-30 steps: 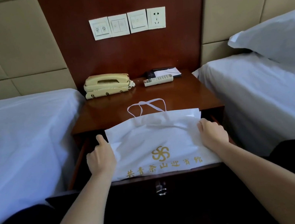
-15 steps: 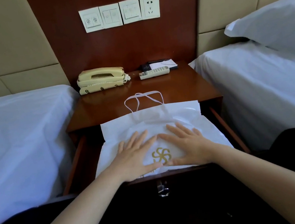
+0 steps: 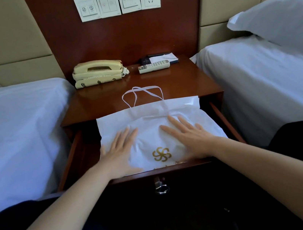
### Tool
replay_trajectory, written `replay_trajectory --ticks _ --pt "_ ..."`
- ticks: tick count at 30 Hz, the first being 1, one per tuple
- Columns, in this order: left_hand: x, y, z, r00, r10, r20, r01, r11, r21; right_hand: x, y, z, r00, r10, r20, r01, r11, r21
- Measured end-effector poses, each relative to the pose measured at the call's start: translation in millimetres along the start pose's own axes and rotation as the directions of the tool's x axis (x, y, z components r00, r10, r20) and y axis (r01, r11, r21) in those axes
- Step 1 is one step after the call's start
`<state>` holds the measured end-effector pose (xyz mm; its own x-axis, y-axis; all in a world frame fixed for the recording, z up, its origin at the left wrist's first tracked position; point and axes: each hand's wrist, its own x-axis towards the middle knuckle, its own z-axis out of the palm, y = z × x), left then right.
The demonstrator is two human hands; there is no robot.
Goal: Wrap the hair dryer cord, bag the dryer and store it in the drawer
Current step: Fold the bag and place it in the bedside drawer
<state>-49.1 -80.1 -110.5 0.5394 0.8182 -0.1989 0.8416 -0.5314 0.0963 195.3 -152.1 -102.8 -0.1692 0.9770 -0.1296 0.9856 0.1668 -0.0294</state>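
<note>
The task is judged to be close to its end. A white bag [image 3: 151, 135] with a gold emblem is laid in the open drawer [image 3: 69, 158] of the bedside bench [image 3: 181, 81]. The dryer and its cord cannot be seen, so the wrapping and bagging cannot be checked directly. A rounded bulge under the plastic between the hands suggests that both steps have been completed and that the dryer is inside the bag. Storage is only partly done. The far edge of the bag is propped against the front lip of the bench top, and the handles [image 3: 143, 96] are draped onto the polished surface instead of being tucked inside. It is judged that the top of the bag and the handles are left to be folded down into the drawer, and that the drawer is then to be pushed closed. The left hand [image 3: 118, 152] is laid palm down on the left part of the bag, with its fingers straight and slightly spread. The right hand [image 3: 188, 138] is placed likewise on the right part. Nothing is gripped by either hand; the bag is only pressed flat from above, with the emblem left uncovered between the two wrists.
</note>
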Motion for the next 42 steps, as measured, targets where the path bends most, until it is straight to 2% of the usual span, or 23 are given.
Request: replay_trajectory --ticks 4,7,9,10,13,15,17,18,21,25,32,36,38,42 --pt "-11 -26 0 0.999 -0.016 0.040 0.015 1.000 0.008 -9 7 0 0.998 -0.030 0.062 0.026 0.998 0.062" --pt "-10 -34 0 1.000 0.004 0.024 -0.006 0.995 0.103 -8 14 -1 0.996 -0.049 0.071 0.039 0.991 0.129" --pt "-7 -38 -5 0.997 0.067 -0.029 -0.066 0.997 0.041 -8 18 -9 1.000 -0.018 -0.015 0.022 0.959 0.284" --pt "-5 -39 -11 0.990 0.101 -0.094 -0.106 0.993 -0.043 -7 18 -14 0.994 0.000 -0.106 0.034 0.947 0.318" --pt "9 -29 -31 0.921 0.135 -0.366 -0.230 0.946 -0.229 9 14 -36 0.910 -0.014 -0.415 0.104 0.975 0.196" --pt "22 -11 -44 0.893 0.140 -0.429 -0.251 0.944 -0.215 27 10 -42 0.899 -0.061 -0.434 0.123 0.986 0.116" --pt "35 8 -49 0.882 0.167 -0.440 -0.265 0.949 -0.171 44 7 -37 0.934 -0.072 -0.351 0.090 0.995 0.035" --pt "43 14 -47 0.885 0.181 -0.430 -0.267 0.952 -0.150 50 7 -33 0.949 -0.071 -0.308 0.072 0.997 -0.006" --pt "59 20 -27 0.924 0.164 -0.347 -0.225 0.963 -0.146 54 9 -17 0.952 -0.086 -0.295 0.070 0.995 -0.065" --pt "60 21 -8 0.948 0.041 -0.317 -0.128 0.958 -0.258 57 14 -9 0.941 -0.109 -0.321 0.113 0.994 -0.008" --pt "48 25 -7 0.982 -0.018 -0.186 -0.025 0.974 -0.226 57 10 -3 0.958 -0.085 -0.274 0.143 0.969 0.201" --pt "57 26 -14 0.997 -0.082 -0.014 0.076 0.960 -0.270 69 7 -13 0.997 0.030 -0.067 -0.010 0.960 0.280" --pt "60 28 -17 0.993 -0.116 0.019 0.117 0.956 -0.270 75 4 -16 0.995 0.102 -0.020 -0.091 0.948 0.304" --pt "65 28 -22 0.989 -0.151 0.006 0.146 0.947 -0.287 76 6 -5 0.961 0.232 -0.153 -0.155 0.905 0.397"
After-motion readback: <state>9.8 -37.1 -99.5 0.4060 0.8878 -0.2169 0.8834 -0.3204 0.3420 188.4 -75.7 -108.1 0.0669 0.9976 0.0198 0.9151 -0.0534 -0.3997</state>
